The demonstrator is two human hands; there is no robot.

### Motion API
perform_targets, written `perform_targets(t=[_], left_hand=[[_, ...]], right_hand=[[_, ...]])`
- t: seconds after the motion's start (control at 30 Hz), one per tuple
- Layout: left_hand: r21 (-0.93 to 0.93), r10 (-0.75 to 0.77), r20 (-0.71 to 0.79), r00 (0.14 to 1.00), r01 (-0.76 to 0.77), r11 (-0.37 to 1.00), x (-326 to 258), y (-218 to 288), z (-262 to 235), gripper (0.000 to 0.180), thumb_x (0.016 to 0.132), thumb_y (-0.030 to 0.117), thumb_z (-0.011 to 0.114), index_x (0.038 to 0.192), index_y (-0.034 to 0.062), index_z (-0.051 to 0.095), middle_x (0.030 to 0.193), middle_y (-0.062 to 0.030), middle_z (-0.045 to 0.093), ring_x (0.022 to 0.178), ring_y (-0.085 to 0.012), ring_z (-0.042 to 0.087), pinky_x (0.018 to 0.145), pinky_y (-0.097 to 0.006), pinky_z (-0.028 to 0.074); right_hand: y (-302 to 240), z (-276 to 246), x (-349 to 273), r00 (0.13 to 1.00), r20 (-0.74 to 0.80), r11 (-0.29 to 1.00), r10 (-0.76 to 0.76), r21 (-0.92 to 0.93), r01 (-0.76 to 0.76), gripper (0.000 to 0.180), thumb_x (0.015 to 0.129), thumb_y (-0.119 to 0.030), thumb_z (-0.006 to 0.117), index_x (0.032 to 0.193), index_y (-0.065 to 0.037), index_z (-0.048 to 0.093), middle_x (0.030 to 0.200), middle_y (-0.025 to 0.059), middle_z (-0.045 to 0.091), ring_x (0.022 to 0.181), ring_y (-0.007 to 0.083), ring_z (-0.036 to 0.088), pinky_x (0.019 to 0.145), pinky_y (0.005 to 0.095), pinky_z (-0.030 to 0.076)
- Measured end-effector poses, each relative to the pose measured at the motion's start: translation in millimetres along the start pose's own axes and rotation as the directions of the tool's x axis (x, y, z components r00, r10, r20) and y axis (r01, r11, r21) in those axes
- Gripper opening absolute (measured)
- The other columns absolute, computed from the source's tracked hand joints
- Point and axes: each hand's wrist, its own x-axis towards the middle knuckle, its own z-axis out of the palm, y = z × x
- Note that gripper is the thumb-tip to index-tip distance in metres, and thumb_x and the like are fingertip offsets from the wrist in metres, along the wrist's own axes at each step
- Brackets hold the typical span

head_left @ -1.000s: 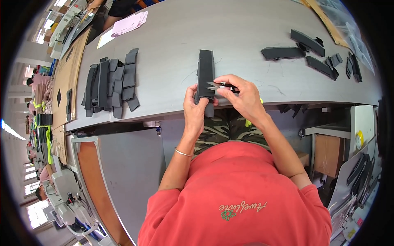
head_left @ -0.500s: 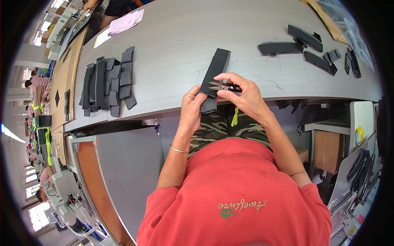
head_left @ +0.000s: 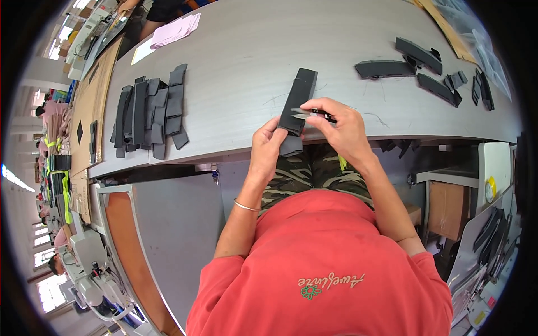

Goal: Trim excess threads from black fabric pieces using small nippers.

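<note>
A black fabric strip (head_left: 298, 92) lies over the front edge of the grey table, its near end folded and hanging toward my lap. My left hand (head_left: 267, 144) pinches that near end between thumb and fingers. Above the strip, my right hand (head_left: 340, 124) is closed around small black thread snips (head_left: 305, 113), with the pointed silver blades turned left over the fabric. A few loose threads lie on the table beside the strip.
On the left of the table (head_left: 235, 67) lies a pile of black fabric strips (head_left: 150, 112). Several more black pieces (head_left: 386, 69) are scattered at the right. Pink sheets (head_left: 175, 31) lie at the far left, and a cardboard box (head_left: 448, 207) stands under the table.
My right hand and the snips have moved slightly right, and the blades now look closer together. My left hand and the strip's near end have shifted a little right.
</note>
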Motion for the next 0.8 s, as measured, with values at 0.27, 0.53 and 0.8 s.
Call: perform_targets(t=[0.27, 0.53, 0.8], left_hand=[[-0.472, -0.145, 0.088, 0.986, 0.169, 0.865, -1, 27, 17, 0.042, 0.095, 0.025, 0.049, 0.126, -0.0028, 0.045, 0.119, -0.0154, 0.056, 0.105, -0.0199, 0.059, 0.090, -0.033, 0.049], [-0.213, -0.038, 0.081, 0.996, 0.055, 0.976, 23, 6, 6, 0.026, 0.082, -0.005, 0.062, 0.100, 0.0056, 0.047, 0.089, -0.0074, 0.066, 0.064, -0.0074, 0.055, 0.060, -0.020, 0.047], [-0.393, -0.057, 0.105, 0.993, 0.094, 0.915, 14, 20, 7, 0.025, 0.084, 0.002, 0.065, 0.102, 0.0042, 0.047, 0.091, -0.0055, 0.062, 0.087, -0.0118, 0.060, 0.076, -0.030, 0.053]], right_hand=[[-3, 5, -18, 0.984, 0.089, 0.987, -0.154, -0.028, 0.157, 0.027, 0.069, 0.002, 0.065, 0.093, -0.011, 0.066, 0.074, 0.0051, 0.058, 0.065, 0.0217, 0.060, 0.058, 0.0321, 0.047], [0, 1, -12, 0.992, -0.047, 0.992, -0.115, 0.051, 0.117, 0.013, 0.072, 0.000, 0.067, 0.084, -0.006, 0.067, 0.069, 0.0054, 0.054, 0.061, 0.0174, 0.055, 0.054, 0.0308, 0.042], [19, 9, 2, 0.959, 0.075, 0.813, 0.272, 0.515, -0.271, 0.009, 0.080, -0.006, 0.070, 0.087, -0.001, 0.066, 0.080, -0.0010, 0.061, 0.074, 0.0061, 0.053, 0.067, 0.0223, 0.045]])
